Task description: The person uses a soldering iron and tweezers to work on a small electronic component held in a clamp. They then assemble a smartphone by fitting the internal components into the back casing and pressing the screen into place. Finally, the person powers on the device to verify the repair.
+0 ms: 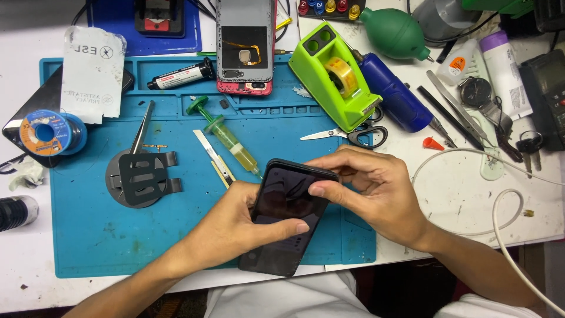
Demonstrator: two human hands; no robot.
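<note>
Centrally, a black smartphone (283, 215) with a glossy dark screen and rounded corners sits tilted over the near edge of the blue silicone work mat (94, 229), its lower end overhanging the mat toward the person. Left hand (235, 227) grips it from 8 o'clock, thumb laid across the glass. Right hand (371, 188) closes on the top corner from 3 o'clock, thumb pressing the screen edge. At 11 o'clock, close by, lies a clear syringe (226, 134) with a green plunger; at 9 o'clock, a dark metal slotted bracket (144, 179). At 1 o'clock stand black-handled scissors (353, 135) and a lime-green tape dispenser (335, 76). Bare mat lies open at 7 o'clock; a white cable (500, 218) loops at 3 o'clock.
</note>
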